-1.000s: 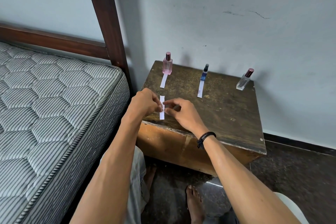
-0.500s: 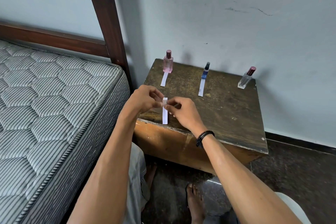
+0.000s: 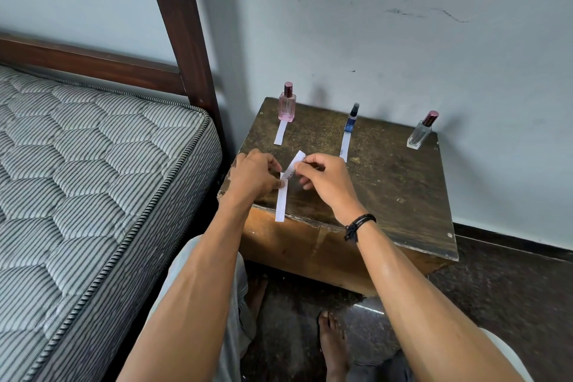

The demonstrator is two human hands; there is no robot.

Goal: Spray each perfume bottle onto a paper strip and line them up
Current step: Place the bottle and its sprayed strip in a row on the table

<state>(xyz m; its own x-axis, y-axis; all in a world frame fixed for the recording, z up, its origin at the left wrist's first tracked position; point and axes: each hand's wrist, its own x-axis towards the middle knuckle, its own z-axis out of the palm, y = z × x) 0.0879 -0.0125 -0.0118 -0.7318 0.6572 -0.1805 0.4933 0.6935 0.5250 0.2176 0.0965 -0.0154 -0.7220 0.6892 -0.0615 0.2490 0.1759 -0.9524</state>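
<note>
Three perfume bottles stand along the back of a dark wooden table (image 3: 403, 195): a pink bottle (image 3: 286, 104) at the left, a slim blue bottle (image 3: 352, 118) in the middle, a clear bottle (image 3: 421, 131) at the right. A white paper strip (image 3: 280, 133) lies in front of the pink bottle and another strip (image 3: 345, 146) in front of the blue one. Over the table's front left, my left hand (image 3: 254, 175) pinches a hanging strip (image 3: 281, 200). My right hand (image 3: 325, 178) pinches a second strip (image 3: 294, 164) that angles up to the right, split from the first.
A striped mattress (image 3: 93, 195) on a dark wooden bed frame (image 3: 183, 28) lies close to the left of the table. A pale wall (image 3: 403, 25) rises right behind the bottles. My bare foot (image 3: 333, 344) rests on the dark floor below the table.
The paper held between both hands has parted into two strips: my right hand has pulled one up and to the right, while the other hangs from my left hand.
</note>
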